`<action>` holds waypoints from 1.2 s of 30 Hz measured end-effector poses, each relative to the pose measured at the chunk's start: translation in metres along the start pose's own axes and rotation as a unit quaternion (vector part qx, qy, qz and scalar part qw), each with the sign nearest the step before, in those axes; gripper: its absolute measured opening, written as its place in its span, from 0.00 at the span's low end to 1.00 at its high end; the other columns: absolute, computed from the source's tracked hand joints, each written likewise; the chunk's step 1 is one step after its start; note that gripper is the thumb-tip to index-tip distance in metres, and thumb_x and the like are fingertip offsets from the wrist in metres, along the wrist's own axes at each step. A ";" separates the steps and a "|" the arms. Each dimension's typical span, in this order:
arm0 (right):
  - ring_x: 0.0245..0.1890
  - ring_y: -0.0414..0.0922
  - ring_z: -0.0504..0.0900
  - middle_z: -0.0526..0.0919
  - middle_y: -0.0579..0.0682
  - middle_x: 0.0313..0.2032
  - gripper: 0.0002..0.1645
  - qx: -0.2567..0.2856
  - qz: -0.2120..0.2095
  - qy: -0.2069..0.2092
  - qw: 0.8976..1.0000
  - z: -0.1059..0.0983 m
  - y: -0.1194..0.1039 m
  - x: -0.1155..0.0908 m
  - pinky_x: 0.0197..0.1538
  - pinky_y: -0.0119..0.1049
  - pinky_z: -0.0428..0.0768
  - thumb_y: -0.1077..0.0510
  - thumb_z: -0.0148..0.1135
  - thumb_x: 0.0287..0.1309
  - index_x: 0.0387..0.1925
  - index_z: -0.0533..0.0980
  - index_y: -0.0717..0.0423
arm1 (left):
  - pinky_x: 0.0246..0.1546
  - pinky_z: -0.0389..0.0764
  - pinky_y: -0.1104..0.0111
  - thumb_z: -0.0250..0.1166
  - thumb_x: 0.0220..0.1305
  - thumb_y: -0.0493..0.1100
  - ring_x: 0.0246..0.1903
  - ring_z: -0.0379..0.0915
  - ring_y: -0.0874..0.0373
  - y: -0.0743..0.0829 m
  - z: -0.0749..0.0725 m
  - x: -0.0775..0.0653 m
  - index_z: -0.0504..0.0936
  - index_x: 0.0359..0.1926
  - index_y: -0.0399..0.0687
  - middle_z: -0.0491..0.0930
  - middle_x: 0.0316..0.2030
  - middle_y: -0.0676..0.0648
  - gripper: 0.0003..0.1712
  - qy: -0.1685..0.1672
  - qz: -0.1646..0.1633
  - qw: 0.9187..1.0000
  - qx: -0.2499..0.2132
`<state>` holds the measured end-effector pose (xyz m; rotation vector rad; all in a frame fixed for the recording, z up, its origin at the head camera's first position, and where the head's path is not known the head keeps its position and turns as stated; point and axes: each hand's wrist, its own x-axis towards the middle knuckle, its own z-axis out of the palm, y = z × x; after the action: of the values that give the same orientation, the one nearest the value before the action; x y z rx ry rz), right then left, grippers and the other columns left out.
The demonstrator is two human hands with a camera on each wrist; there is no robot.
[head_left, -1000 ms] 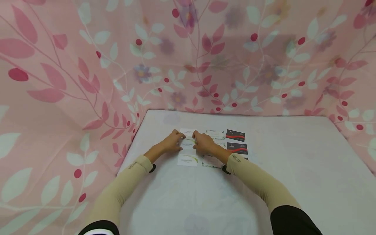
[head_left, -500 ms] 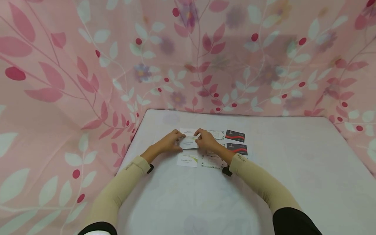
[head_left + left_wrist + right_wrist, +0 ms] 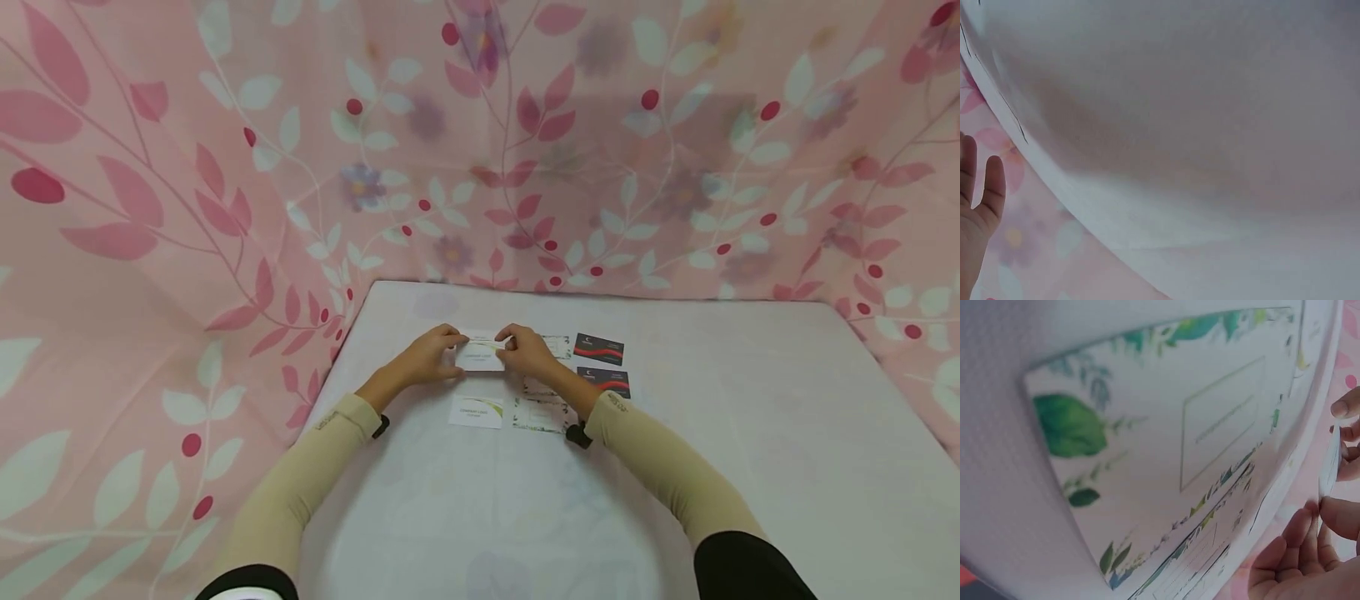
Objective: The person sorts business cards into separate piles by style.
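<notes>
Both hands hold a white business card [image 3: 480, 357] with a green-yellow curve, lifted and tilted up over the far left of the cards. My left hand [image 3: 423, 358] pinches its left edge; my right hand [image 3: 528, 353] pinches its right edge between thumb and fingers. The right wrist view shows this card [image 3: 1330, 462] nearly edge-on, with the right hand [image 3: 1297, 569] below and the left hand [image 3: 1350, 447] above. Only a few fingers of the left hand [image 3: 982, 194] appear in the left wrist view. Another white card [image 3: 476, 412] lies in front; one behind is mostly hidden.
Leaf-bordered cards [image 3: 542, 414] form a column to the right, partly covered by my right arm. Beyond them lie dark cards with red stripes [image 3: 598, 349]. All rest on a white-covered table [image 3: 720, 400], with a floral pink curtain [image 3: 600, 150] behind.
The middle white card has been picked up from the table by both hands and tilted up, moving slightly away toward the back card. The other cards have stayed in place.
</notes>
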<state>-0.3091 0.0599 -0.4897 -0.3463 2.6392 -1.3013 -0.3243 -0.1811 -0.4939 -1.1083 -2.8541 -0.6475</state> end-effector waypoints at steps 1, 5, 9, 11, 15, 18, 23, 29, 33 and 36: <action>0.29 0.42 0.76 0.79 0.51 0.35 0.18 -0.015 -0.007 0.002 1.000 0.001 0.000 0.000 0.35 0.34 0.75 0.59 0.65 0.62 0.53 0.77 0.58 | 0.54 0.76 0.57 0.77 0.51 0.44 0.51 0.74 0.48 0.000 -0.001 0.000 0.78 0.60 0.37 0.76 0.52 0.39 0.36 -0.002 0.003 1.000 -0.002; 0.43 0.46 0.80 0.83 0.53 0.47 0.27 -0.074 -0.049 -0.005 0.996 0.002 -0.001 0.003 0.47 0.39 0.78 0.54 0.72 0.55 0.55 0.78 0.58 | 0.57 0.75 0.56 0.76 0.52 0.43 0.53 0.73 0.46 -0.003 -0.004 0.002 0.78 0.60 0.36 0.75 0.53 0.37 0.35 -0.012 0.004 1.000 0.000; 0.49 0.48 0.80 0.80 0.53 0.55 0.39 -0.135 -0.088 -0.026 0.987 0.000 0.001 0.007 0.52 0.41 0.79 0.51 0.78 0.48 0.61 0.75 0.57 | 0.56 0.75 0.57 0.75 0.53 0.43 0.53 0.73 0.47 -0.007 -0.005 0.006 0.77 0.60 0.36 0.75 0.53 0.37 0.34 -0.016 -0.003 1.000 0.005; 0.51 0.48 0.80 0.79 0.53 0.56 0.41 -0.170 -0.102 -0.028 0.980 -0.001 0.002 0.009 0.53 0.42 0.78 0.50 0.78 0.47 0.63 0.73 0.57 | 0.55 0.75 0.56 0.75 0.53 0.42 0.52 0.73 0.46 -0.008 -0.006 0.008 0.77 0.60 0.36 0.75 0.53 0.37 0.34 -0.018 -0.006 1.000 0.000; 0.52 0.49 0.80 0.79 0.53 0.56 0.41 -0.196 -0.106 -0.027 0.975 -0.003 0.005 0.014 0.55 0.43 0.78 0.50 0.78 0.47 0.63 0.74 0.56 | 0.55 0.76 0.55 0.74 0.55 0.42 0.53 0.73 0.45 -0.011 -0.007 0.011 0.76 0.62 0.35 0.74 0.54 0.35 0.34 -0.030 -0.014 0.999 -0.020; 0.53 0.50 0.79 0.80 0.54 0.55 0.40 -0.180 -0.105 -0.027 0.978 -0.004 0.005 0.020 0.57 0.44 0.77 0.51 0.78 0.48 0.62 0.74 0.56 | 0.55 0.76 0.54 0.74 0.56 0.42 0.53 0.73 0.44 -0.015 -0.008 0.014 0.75 0.63 0.36 0.73 0.55 0.35 0.34 -0.034 -0.030 0.999 -0.029; 0.54 0.52 0.79 0.78 0.57 0.56 0.38 -0.163 -0.110 -0.013 0.980 -0.005 0.004 0.032 0.57 0.45 0.77 0.54 0.77 0.49 0.62 0.74 0.59 | 0.55 0.75 0.54 0.73 0.56 0.41 0.52 0.72 0.45 -0.022 -0.011 0.023 0.75 0.63 0.37 0.72 0.54 0.35 0.33 -0.027 -0.038 0.999 -0.023; 0.53 0.53 0.79 0.76 0.59 0.57 0.37 -0.170 -0.099 0.001 0.980 -0.006 0.001 0.042 0.56 0.45 0.77 0.55 0.78 0.48 0.61 0.76 0.60 | 0.53 0.75 0.54 0.73 0.56 0.39 0.49 0.73 0.45 -0.028 -0.014 0.034 0.77 0.61 0.36 0.73 0.54 0.34 0.32 -0.026 -0.036 0.999 -0.018; 0.54 0.53 0.78 0.77 0.59 0.56 0.39 -0.169 -0.081 0.000 0.982 -0.005 0.002 0.047 0.58 0.45 0.76 0.55 0.79 0.46 0.61 0.76 0.59 | 0.55 0.74 0.54 0.74 0.56 0.41 0.51 0.73 0.45 -0.031 -0.013 0.038 0.77 0.62 0.37 0.73 0.54 0.34 0.32 -0.039 -0.048 0.998 -0.010; 0.54 0.54 0.77 0.77 0.60 0.55 0.39 -0.163 -0.070 -0.007 0.984 -0.003 0.007 0.049 0.59 0.45 0.75 0.53 0.80 0.45 0.60 0.77 0.60 | 0.58 0.73 0.53 0.74 0.56 0.42 0.54 0.72 0.43 -0.032 -0.011 0.040 0.77 0.62 0.37 0.73 0.56 0.34 0.33 -0.054 -0.054 0.997 -0.010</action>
<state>-0.3580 0.0526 -0.4963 -0.5932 2.8591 -0.8900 -0.3767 -0.1805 -0.4895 -1.0289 -3.0238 -0.6413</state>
